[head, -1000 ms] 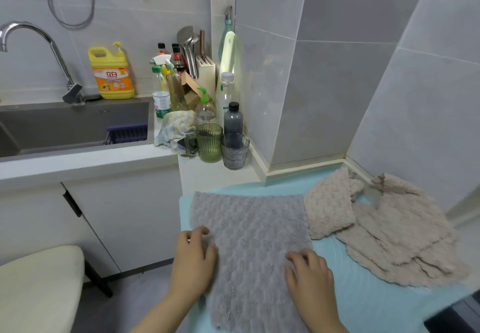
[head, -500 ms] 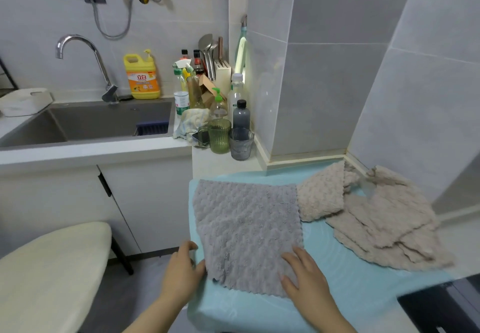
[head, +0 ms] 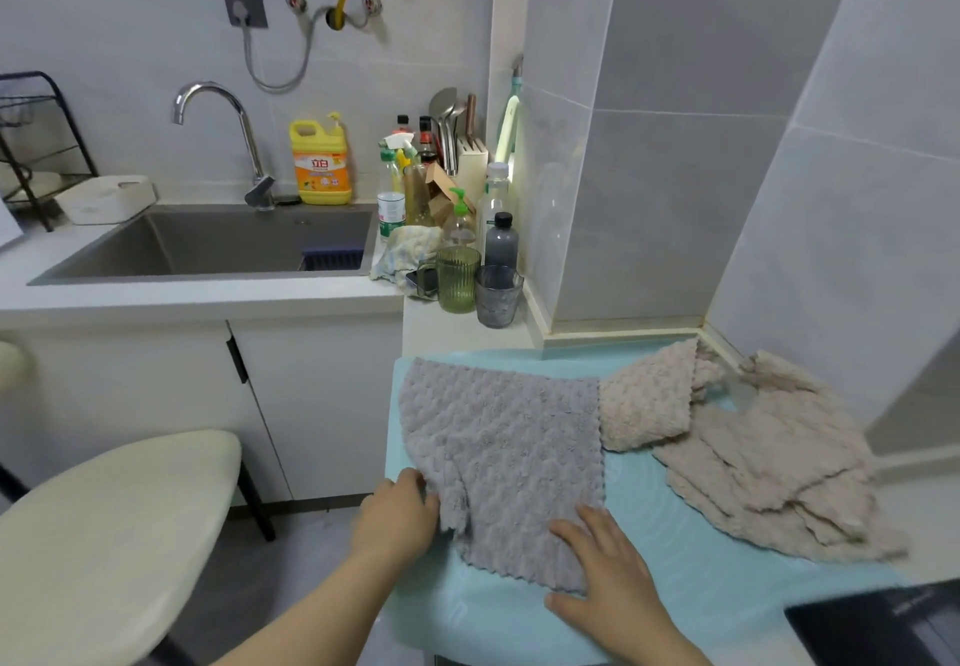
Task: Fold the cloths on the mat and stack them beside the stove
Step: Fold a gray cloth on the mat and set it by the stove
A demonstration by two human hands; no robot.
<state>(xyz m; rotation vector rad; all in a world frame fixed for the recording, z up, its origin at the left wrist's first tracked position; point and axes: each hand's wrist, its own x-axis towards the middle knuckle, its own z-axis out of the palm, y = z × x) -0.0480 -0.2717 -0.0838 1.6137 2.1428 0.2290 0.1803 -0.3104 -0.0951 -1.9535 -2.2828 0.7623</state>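
A grey cloth lies spread on the light blue mat. My left hand pinches the cloth's near left corner and lifts it slightly off the mat. My right hand lies flat with straight fingers on the cloth's near right corner. A folded beige cloth sits to the right of the grey one, and a loose heap of beige cloths fills the mat's right side. The black stove shows at the bottom right corner.
Behind the mat stand a green glass, a grey glass, bottles and a knife block. The sink with tap is at the left. A cream stool stands at the lower left. Tiled walls close the right side.
My left hand slid from lying on the grey cloth to its near left corner and pinched it up. My right hand moved toward the near right corner. The camera view pulled back.
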